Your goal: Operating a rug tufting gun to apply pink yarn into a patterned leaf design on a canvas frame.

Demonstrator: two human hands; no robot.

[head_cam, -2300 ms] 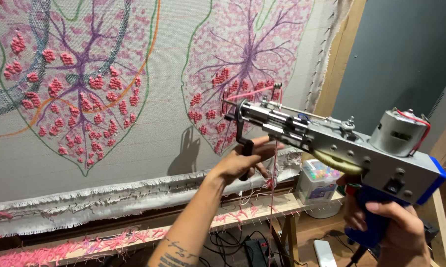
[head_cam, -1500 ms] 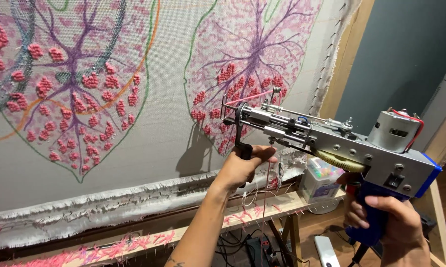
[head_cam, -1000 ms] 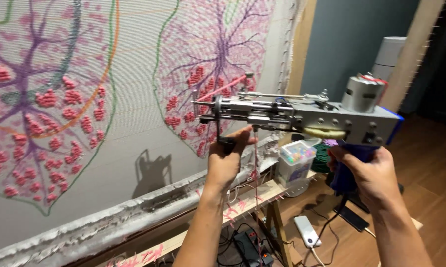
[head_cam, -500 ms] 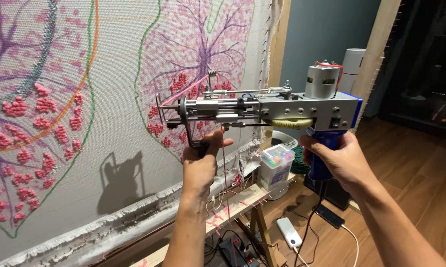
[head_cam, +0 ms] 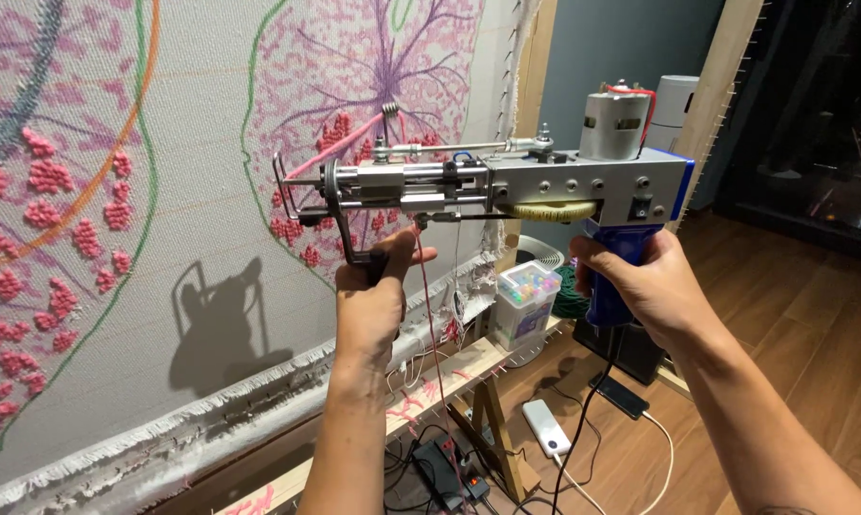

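I hold a tufting gun [head_cam: 507, 181] level in front of a stretched cloth [head_cam: 202, 210] that bears pink and purple leaf patterns. My left hand [head_cam: 373, 296] grips the black front handle under the needle end. My right hand [head_cam: 640, 286] wraps the blue rear grip below the grey motor. Pink yarn [head_cam: 330, 153] runs from the cloth side to the gun's top guide. The needle tip sits a short way off the cloth, not touching it, and its shadow falls on the bare weave.
The wooden frame [head_cam: 535, 57] edges the cloth on the right. A clear box of coloured bits [head_cam: 526, 300] rests on the frame's lower rail. On the wooden floor lie two phones [head_cam: 550, 424], cables and a power strip [head_cam: 445, 472].
My view has swung right and the gun has come level and closer to me. The left leaf pattern has slid out to the left. Both hands keep their grips.
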